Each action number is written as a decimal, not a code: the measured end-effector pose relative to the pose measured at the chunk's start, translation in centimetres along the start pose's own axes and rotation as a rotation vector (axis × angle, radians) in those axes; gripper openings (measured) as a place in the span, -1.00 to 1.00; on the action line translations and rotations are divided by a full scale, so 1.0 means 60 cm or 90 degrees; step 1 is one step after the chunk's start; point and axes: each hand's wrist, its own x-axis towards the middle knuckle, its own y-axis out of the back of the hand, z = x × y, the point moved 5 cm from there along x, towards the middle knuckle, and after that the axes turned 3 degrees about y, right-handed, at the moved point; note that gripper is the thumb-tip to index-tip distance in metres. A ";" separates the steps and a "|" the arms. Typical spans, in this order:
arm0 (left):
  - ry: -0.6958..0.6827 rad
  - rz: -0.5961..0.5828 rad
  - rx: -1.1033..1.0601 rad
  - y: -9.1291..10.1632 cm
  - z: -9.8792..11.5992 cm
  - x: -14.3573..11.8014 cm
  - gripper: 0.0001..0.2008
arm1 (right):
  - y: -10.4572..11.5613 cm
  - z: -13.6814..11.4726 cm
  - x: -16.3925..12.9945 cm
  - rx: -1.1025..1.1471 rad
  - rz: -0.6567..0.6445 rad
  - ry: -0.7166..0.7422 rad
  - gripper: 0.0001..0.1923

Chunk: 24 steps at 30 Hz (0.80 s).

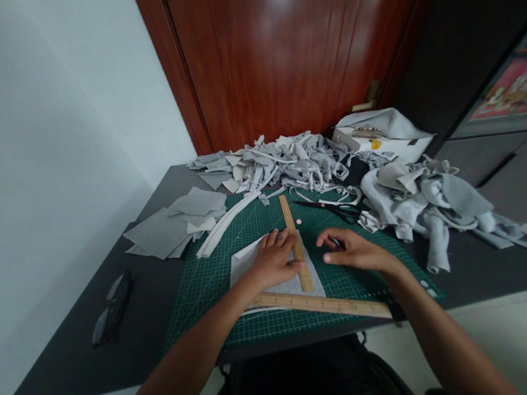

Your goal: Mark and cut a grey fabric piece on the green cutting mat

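Head view: I find my left hand (276,261) flat, fingers slightly spread, on the grey fabric piece (243,265) and short wooden ruler (299,249), over the green cutting mat (200,308). A longer wooden ruler (329,305) crosses the fabric's near edge. My right hand (355,250) is beside them, fingers curled; grip cannot be determined.

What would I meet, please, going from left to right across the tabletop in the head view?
Eyeglasses → flat gray fabric pieces → left hand → right hand → right-hand heap of gray fabric scraps.
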 end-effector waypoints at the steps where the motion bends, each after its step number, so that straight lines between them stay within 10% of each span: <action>1: -0.003 0.009 -0.005 -0.001 -0.001 0.000 -0.27 | -0.007 -0.008 -0.026 -0.063 0.036 0.003 -0.50; 11: -0.020 0.045 -0.019 -0.008 -0.008 0.008 -0.24 | -0.095 0.007 -0.227 -0.443 0.114 -0.053 -0.78; 24: -0.057 0.052 -0.021 -0.018 -0.027 0.018 -0.12 | 0.018 0.070 -0.368 -0.236 0.190 -0.226 -0.71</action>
